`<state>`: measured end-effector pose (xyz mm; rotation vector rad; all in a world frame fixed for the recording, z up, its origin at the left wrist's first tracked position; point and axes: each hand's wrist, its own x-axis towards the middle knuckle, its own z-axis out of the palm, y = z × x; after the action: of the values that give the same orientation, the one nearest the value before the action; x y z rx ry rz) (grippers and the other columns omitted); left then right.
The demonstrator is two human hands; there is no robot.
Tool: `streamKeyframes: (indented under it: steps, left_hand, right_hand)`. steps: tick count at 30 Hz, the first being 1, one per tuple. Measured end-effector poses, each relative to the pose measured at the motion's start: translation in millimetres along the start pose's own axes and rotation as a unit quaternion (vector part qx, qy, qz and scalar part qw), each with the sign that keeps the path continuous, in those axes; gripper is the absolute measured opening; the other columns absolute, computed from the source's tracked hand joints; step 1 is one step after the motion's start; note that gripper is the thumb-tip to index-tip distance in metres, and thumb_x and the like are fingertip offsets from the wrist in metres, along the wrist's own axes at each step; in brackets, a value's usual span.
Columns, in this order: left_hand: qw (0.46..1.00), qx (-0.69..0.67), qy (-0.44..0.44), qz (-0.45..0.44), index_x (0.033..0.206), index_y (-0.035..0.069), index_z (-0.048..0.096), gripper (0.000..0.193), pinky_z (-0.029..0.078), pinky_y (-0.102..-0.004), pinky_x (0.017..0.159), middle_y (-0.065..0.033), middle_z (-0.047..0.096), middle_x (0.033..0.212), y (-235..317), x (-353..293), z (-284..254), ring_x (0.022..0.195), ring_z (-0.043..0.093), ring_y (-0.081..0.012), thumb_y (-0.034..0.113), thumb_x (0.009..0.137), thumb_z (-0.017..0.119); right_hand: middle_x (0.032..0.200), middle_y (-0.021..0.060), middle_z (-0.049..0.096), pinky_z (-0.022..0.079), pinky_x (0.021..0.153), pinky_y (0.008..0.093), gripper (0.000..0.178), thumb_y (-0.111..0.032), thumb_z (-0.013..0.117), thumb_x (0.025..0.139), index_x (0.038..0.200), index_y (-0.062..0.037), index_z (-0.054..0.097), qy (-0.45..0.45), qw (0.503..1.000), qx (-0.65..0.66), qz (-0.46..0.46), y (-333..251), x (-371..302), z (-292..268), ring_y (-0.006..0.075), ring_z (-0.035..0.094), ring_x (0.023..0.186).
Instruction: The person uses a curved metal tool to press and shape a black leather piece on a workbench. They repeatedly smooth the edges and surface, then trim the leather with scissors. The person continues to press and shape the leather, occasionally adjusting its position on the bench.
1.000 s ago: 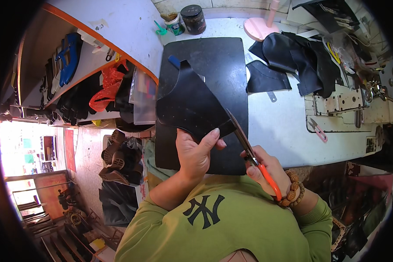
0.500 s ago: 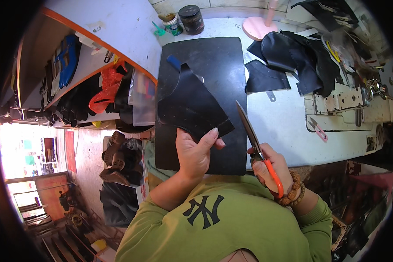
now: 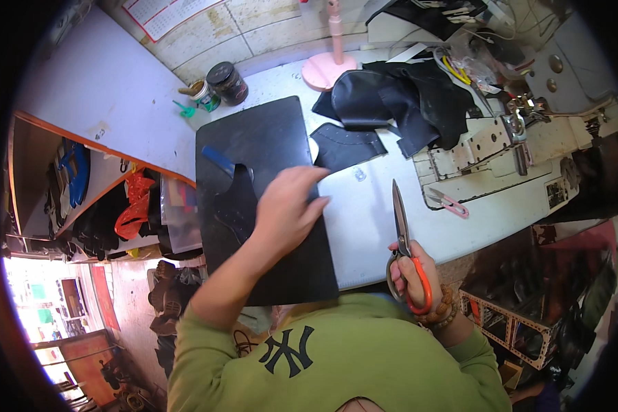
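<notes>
My left hand (image 3: 288, 208) is over the right part of a black mat (image 3: 281, 137), fingers and thumb apart, holding nothing. Its fingertips point toward a black leather piece (image 3: 348, 148) on the white tabletop, just beyond the mat's right edge. Partly behind my left hand and forearm, another cut black leather piece (image 3: 235, 201) lies on the mat. A blue-handled tool (image 3: 218, 160) sticks out by its upper end. In my right hand (image 3: 413, 272) is a pair of scissors (image 3: 400, 218) with an orange-covered handle, blades together and pointing away from me.
More black leather (image 3: 391, 99) is heaped at the back, beside a pink stand (image 3: 328, 71). A sewing machine (image 3: 491, 147) occupies the right, with pink thread snips (image 3: 449, 204) near it. Jars (image 3: 227, 83) stand at the back left, next to a shelf unit (image 3: 103, 154).
My left hand has let go of the black leather piece, now lying on the mat, and has moved right. The scissors stay in my right hand. My view has swung to the right.
</notes>
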<state>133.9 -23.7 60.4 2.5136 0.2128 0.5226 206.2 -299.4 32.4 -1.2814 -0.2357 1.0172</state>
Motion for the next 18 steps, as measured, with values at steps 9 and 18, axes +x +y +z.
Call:
streamKeyframes:
  steps: [9,18]
  left_hand:
    - [0.934,0.195,-0.254,0.156,0.107,0.006,0.063,0.03,0.048,-0.0388,0.087,-0.0099,0.056,0.108,-19.8,147.9,109.3,0.106,0.054,-0.0296,0.007,0.077,0.067]
    - [0.976,0.045,-0.193,0.091,0.091,0.006,0.064,0.018,0.049,-0.041,0.074,-0.0109,0.066,0.082,14.1,154.6,58.6,0.082,0.063,-0.0325,0.014,0.077,0.072]
  right_hand:
    - [0.073,-0.0016,0.052,0.039,0.05,0.0182,0.03,-0.02,0.057,0.097,0.121,-0.0031,0.051,0.035,0.998,-0.041,-0.026,5.6,-20.5,-16.0,0.003,0.044,0.055]
    - [0.073,-0.0025,0.053,0.041,0.05,0.0196,0.033,-0.018,0.063,0.093,0.12,-0.0025,0.053,0.089,0.993,-0.03,-0.078,0.4,-17.8,-25.5,0.0033,0.048,0.057]
